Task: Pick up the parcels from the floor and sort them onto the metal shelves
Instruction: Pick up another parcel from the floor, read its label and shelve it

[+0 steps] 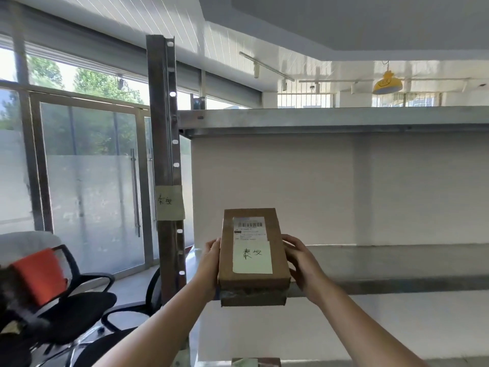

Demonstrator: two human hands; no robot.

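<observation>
1. Nearest the camera, two bare forearms reach forward. The left hand and the right hand press flat against the long sides of a cardboard parcel, fingers wrapped around its edges, clamping it between them.
2. The parcel sits level at about chest height. Its long axis points away from the person, straight toward the shelf. Both hands appear equally near.
3. On its top face are a printed shipping label and a handwritten paper slip.
4. Just beyond and under the parcel's far end lies the bare middle metal shelf; a push straight forward should seat it.
5. To the left, the shelf upright carries a taped note whose characters seem to match the slip.
</observation>
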